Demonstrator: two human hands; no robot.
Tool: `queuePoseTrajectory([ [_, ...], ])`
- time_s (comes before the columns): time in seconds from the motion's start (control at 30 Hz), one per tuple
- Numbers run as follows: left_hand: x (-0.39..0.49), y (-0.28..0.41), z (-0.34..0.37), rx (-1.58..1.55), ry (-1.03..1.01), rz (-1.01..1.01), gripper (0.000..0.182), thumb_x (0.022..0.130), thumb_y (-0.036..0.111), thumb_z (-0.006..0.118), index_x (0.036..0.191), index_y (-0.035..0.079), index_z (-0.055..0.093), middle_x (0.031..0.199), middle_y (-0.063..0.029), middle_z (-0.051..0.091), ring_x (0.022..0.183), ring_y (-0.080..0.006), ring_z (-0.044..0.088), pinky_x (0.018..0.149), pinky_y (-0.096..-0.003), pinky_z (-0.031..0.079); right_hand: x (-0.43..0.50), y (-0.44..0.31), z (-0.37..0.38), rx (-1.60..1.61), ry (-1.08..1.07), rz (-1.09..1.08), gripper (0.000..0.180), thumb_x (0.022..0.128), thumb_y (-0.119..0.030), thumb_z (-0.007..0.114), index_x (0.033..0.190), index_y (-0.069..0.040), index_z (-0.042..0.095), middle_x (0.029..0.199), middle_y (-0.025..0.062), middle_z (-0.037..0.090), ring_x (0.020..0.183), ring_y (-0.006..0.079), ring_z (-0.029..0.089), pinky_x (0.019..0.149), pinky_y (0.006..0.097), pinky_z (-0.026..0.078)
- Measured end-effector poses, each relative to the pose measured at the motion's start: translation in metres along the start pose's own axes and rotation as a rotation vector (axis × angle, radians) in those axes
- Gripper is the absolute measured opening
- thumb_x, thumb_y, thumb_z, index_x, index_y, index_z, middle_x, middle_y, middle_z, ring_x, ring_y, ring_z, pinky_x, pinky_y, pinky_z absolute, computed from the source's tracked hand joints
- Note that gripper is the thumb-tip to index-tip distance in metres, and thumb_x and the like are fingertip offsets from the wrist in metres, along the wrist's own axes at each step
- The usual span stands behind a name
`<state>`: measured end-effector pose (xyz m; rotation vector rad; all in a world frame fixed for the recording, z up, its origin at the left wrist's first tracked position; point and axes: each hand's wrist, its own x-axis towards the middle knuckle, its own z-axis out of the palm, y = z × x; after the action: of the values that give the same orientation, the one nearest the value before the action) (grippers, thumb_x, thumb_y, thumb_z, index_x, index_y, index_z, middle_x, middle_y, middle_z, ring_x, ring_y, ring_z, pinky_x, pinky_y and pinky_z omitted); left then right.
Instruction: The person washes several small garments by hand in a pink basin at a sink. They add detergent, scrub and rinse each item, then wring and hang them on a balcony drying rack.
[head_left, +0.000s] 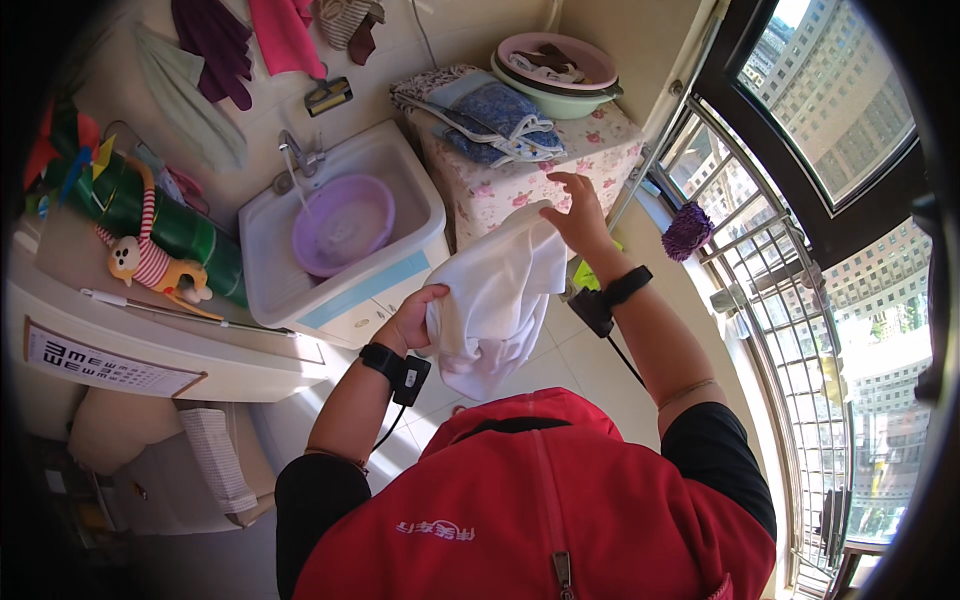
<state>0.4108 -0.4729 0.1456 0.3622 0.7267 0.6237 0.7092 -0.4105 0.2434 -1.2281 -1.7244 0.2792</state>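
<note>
A white cloth (491, 300), possibly a garment, hangs in folds in front of my red vest. My left hand (411, 319) grips its left side, the thumb lying over the fabric. At the cloth's upper right edge is my right hand (583, 221), its thumb and fingers spread apart. The right thumb meets or nearly meets the fabric; whether it touches is hard to tell. Beyond my left hand, a purple plastic basin (304, 259) sits in the white laundry sink (420, 191). Water runs from the faucet (300, 154) into it.
Right of the sink, a flower-patterned cover (517, 199) bears folded blue textiles (495, 120) and stacked basins (574, 106) with laundry. A plush monkey (154, 262) lies by a green cylinder (187, 232) at left. A barred window (787, 300) runs along the right.
</note>
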Motion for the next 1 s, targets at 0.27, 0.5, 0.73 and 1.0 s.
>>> queuePoseTrajectory([
  [0.27,-0.012,-0.012,0.021,-0.376,-0.227,0.055,0.049,0.085,0.028,0.051,0.127,0.002,0.05,0.122,-0.0151,0.059,0.111,-0.0307,0.057,0.101,-0.042,0.042,-0.136,-0.013,0.078,0.897,-0.741,0.832,0.052,0.096,-0.044,0.046,0.112,0.003,0.061,0.102,0.0083,0.064,0.089,0.0168,0.059,0.077,0.0285,0.049],
  [0.5,-0.058,0.02,-0.09,0.288,0.19,0.247,0.054,0.082,0.022,0.066,0.126,-0.003,0.049,0.121,-0.0146,0.059,0.112,-0.026,0.057,0.1,-0.0403,0.043,-0.04,0.033,0.053,0.619,0.076,0.782,0.035,0.095,-0.029,0.047,0.1,0.003,0.06,0.081,0.0066,0.061,0.07,0.0144,0.055,0.067,0.032,0.045],
  [0.73,-0.102,0.09,-0.136,0.984,0.532,0.42,0.028,0.08,0.017,0.071,0.1,0.0,0.061,0.092,-0.0044,0.064,0.085,-0.0119,0.058,0.077,-0.0252,0.045,0.023,0.006,-0.042,-0.034,0.233,0.125,0.017,0.094,-0.017,0.057,0.092,-0.002,0.064,0.069,-0.0011,0.059,0.061,0.0046,0.049,0.054,0.0224,0.041],
  [1.0,-0.08,-0.027,-0.194,1.467,0.291,-0.134,0.064,0.081,0.04,0.067,0.127,-0.002,0.052,0.129,-0.0234,0.053,0.126,-0.0315,0.047,0.106,-0.0353,0.032,-0.207,0.133,-0.024,-0.336,-0.435,0.887,0.025,0.082,-0.029,0.064,0.094,-0.008,0.07,0.094,0.0173,0.067,0.089,0.0319,0.063,0.08,0.041,0.049],
])
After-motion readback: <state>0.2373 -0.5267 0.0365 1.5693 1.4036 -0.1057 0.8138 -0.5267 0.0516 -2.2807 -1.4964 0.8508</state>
